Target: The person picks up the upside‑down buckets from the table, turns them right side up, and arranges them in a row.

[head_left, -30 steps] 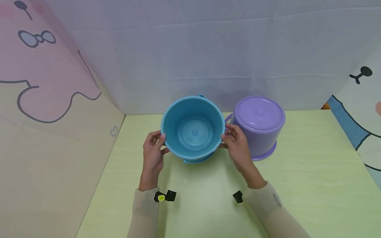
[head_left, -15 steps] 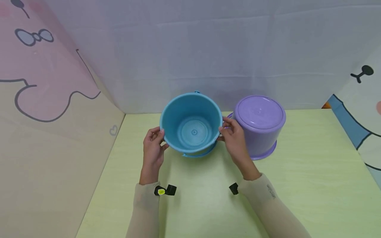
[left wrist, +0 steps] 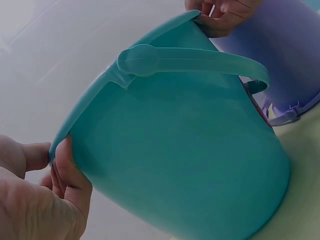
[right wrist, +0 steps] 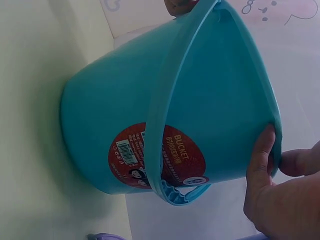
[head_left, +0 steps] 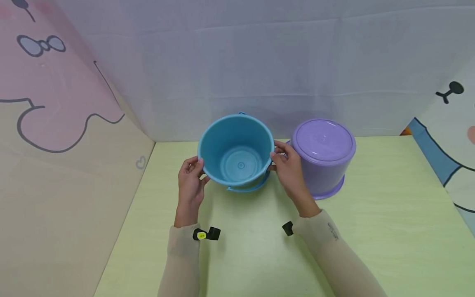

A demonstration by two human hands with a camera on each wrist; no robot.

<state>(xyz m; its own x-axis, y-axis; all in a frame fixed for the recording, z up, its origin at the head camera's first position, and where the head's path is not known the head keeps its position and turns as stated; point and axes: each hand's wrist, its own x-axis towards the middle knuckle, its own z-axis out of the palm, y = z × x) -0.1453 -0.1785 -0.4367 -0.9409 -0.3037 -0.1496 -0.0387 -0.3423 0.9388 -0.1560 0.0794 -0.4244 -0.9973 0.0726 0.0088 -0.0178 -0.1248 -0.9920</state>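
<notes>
A blue bucket (head_left: 241, 165) stands upright with its opening facing up in the head view. My left hand (head_left: 191, 185) pinches its rim on the left side, thumb on the inside and fingers outside. On the opposite side my right hand (head_left: 291, 169) pinches the rim in the same way. The bucket's handle (left wrist: 210, 61) hangs down along its outer wall. A red label (right wrist: 157, 156) shows on that wall in the right wrist view. Close to the right hand, a purple bucket (head_left: 324, 165) stands upside down.
Both buckets are at the back of a pale green table (head_left: 237, 251), near a white cloth wall (head_left: 259, 62). A printed pink and cream panel (head_left: 67, 173) borders the left side, and another printed panel (head_left: 460, 136) the right.
The blue bucket has shifted slightly back and to the left, with both hands keeping their hold. Its handle shows more below the rim now. The purple bucket stays put.
</notes>
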